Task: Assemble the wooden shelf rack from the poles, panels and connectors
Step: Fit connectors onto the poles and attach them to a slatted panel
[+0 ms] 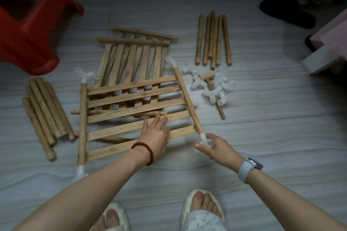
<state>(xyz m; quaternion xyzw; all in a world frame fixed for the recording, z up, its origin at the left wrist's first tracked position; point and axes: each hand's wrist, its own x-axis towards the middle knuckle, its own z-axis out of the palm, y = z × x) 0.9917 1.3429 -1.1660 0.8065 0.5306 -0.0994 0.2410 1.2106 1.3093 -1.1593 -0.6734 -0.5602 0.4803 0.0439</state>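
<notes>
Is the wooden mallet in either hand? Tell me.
No: the mallet lies among the white connectors on the floor, apart from both hands.

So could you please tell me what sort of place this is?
Probably a room in a home, with the work done on the floor: pale wood-look floor tiles, a red plastic stool, and the person's soft indoor slippers.

Dim, flat indoor light; floor (244, 137) brightest mid-frame, heavy vignette darkening corners and top edge. Soft shadows only. No glare. Wide-angle bending at edges. Slight blur on forearms and feet near bottom.
</notes>
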